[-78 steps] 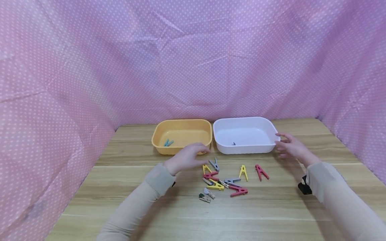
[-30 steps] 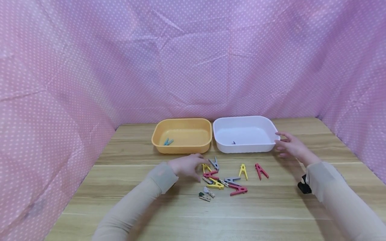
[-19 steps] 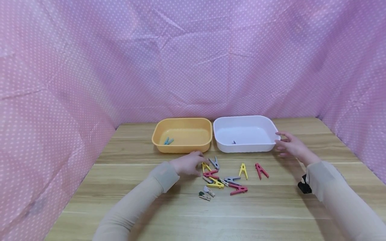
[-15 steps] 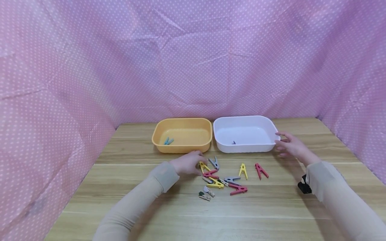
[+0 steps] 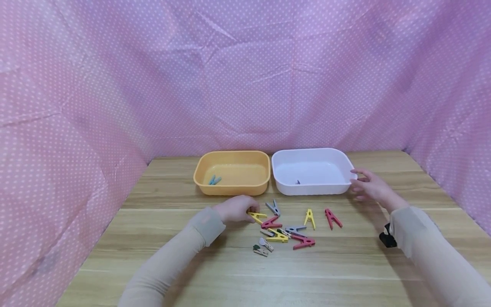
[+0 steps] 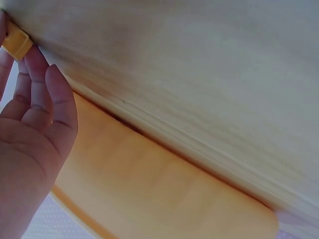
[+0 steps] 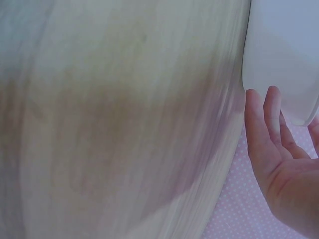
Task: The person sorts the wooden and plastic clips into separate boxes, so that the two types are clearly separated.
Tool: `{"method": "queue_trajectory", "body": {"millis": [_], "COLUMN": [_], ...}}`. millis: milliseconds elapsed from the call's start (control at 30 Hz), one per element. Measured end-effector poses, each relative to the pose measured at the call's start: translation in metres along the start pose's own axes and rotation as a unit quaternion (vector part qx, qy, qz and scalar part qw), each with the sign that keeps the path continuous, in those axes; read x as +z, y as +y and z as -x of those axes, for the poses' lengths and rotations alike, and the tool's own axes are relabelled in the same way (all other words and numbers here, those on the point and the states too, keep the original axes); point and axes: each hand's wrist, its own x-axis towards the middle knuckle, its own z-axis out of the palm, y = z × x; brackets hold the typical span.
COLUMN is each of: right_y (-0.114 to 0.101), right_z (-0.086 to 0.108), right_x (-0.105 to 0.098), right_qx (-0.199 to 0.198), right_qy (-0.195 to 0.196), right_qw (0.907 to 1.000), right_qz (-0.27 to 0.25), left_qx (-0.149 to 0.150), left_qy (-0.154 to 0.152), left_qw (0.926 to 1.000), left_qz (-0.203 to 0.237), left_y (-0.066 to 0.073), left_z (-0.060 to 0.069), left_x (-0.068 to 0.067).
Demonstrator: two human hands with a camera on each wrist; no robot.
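My left hand [image 5: 237,209] pinches a yellow clothespin [image 5: 258,216] at the left edge of the pile; the left wrist view shows its yellow end [image 6: 18,42] between thumb and fingers. Beside it lie a red clothespin [image 5: 271,223], a grey one [image 5: 273,208] and another yellow one [image 5: 278,237]. My right hand [image 5: 370,186] rests at the right end of the white basin [image 5: 315,190], fingers fairly straight against its rim. In the right wrist view the fingers [image 7: 255,119] are extended beside the white wall.
A yellow basin [image 5: 232,190] holding a light blue clothespin [image 5: 214,180] stands left of the white one, which has a small dark piece inside. Further clothespins, yellow [image 5: 309,218], red [image 5: 333,218] and wooden [image 5: 261,250], lie on the wooden table [image 5: 307,281] before a pink dotted cloth.
My left hand came down from near the yellow basin to the pile and took hold of the yellow clothespin, which has shifted left and turned. Neighbouring clothespins moved slightly. My right hand stayed put.
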Motion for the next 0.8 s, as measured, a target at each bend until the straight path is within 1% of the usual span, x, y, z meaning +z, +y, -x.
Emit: {"method": "queue_trajectory", "body": {"millis": [167,333,467,633,733,800], "right_y": [0.000,0.000,0.001,0.000,-0.001,-0.001], "right_z": [0.000,-0.001,0.000,0.001,0.001,0.001], "right_x": [0.000,0.000,0.001,0.002,0.002,0.001], "right_qx": [-0.001,-0.001,-0.004,-0.015,-0.016,-0.014], "right_qy": [0.000,0.002,0.003,0.009,0.010,0.009], "right_qw": [1.0000,1.0000,1.0000,0.9998,0.9997,0.9998], "right_qz": [0.000,0.004,0.007,0.012,0.013,0.013], "left_qx": [0.000,0.008,0.001,-0.020,-0.027,-0.026], "left_qy": [0.004,0.026,0.037,0.045,0.060,0.071], "left_qw": [1.0000,0.9994,0.9987,0.9975,0.9966,0.9958], "left_qz": [0.009,0.023,0.034,0.050,0.050,0.052], "left_y": [-0.002,-0.004,-0.004,-0.001,0.000,0.001], "left_z": [0.004,0.006,0.010,0.015,0.018,0.019], "left_x": [-0.001,-0.001,-0.001,-0.007,-0.012,-0.015]}}
